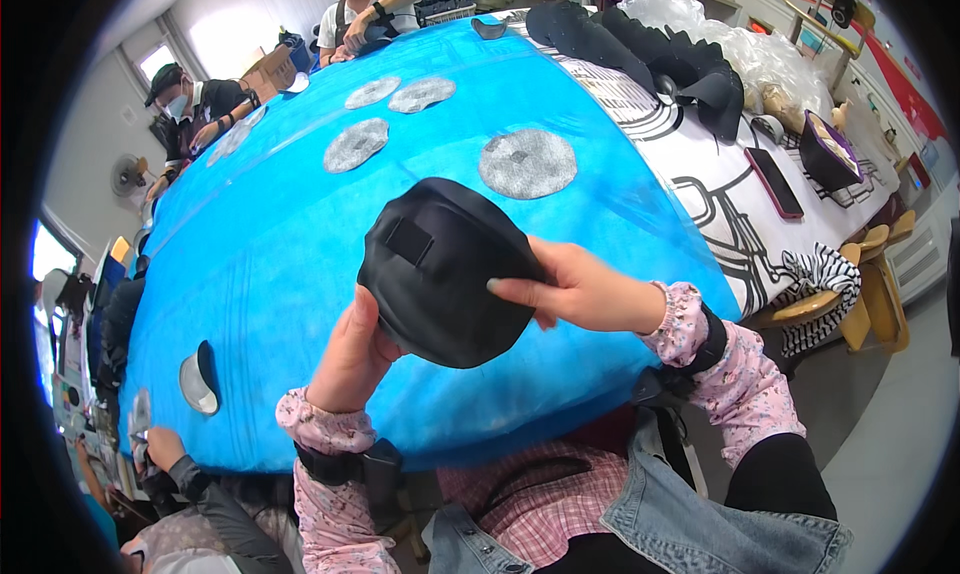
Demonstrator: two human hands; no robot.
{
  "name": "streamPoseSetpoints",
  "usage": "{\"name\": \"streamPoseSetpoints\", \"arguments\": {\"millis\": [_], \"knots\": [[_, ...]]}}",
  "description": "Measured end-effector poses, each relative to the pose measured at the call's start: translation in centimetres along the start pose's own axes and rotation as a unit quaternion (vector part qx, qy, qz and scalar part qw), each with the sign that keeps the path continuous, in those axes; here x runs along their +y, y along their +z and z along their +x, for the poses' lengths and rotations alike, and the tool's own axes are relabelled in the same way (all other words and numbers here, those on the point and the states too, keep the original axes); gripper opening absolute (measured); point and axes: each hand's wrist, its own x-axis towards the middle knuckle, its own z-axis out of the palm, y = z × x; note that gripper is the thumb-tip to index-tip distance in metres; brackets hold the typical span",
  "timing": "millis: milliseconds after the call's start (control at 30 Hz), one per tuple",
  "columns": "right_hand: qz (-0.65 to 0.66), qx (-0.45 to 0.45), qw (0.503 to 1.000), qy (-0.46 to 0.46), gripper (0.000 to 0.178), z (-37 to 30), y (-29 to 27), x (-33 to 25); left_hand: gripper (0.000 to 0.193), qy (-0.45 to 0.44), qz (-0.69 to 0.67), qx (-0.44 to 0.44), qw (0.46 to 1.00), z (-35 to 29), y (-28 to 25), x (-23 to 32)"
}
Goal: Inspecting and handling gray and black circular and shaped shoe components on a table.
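A black fabric cap crown [450,294], rounded and soft, is held up above the near part of the blue-covered table [270,304]. A small dark rectangular patch [408,241] sits on its upper left. My left hand [355,354] grips its lower left edge, the thumb along the side and the other fingers hidden underneath. On the right edge, my right hand [575,289] pinches the fabric, thumb on top and fingers behind. Beyond the crown lie grey round discs [528,164], flat on the blue cover.
Black cap pieces [650,54] are heaped at the far right beside clear plastic bags [690,14]. A phone [774,183] and a dark purple basket [830,152] rest on the white printed cloth. A grey-and-black cap piece [199,379] lies at left. Co-workers sit around the table.
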Motion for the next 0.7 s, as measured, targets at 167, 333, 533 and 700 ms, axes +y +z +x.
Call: {"name": "streamPoseSetpoints", "arguments": {"millis": [167,333,533,700], "knots": [[0.19,0.013,0.978,0.087,0.045,0.8,-3.7,0.1,0.069,-0.013,-0.001,-0.063,0.998,3.3,-2.1,1.0],[-0.104,0.248,0.963,0.03,0.036,2.5,-14.9,3.3,0.052,0.055,0.091,0.119,0.987,5.9,-5.3,0.7],[-0.75,0.091,0.642,0.13,0.058,2.4,-20.9,8.3,0.043,0.092,0.017,0.26,0.961,5.9,-9.8,-2.6],[-0.58,0.158,0.782,0.165,0.05,4.9,-22.8,7.5,0.042,0.113,-0.002,0.275,0.955,5.3,-10.4,-1.9]]}}
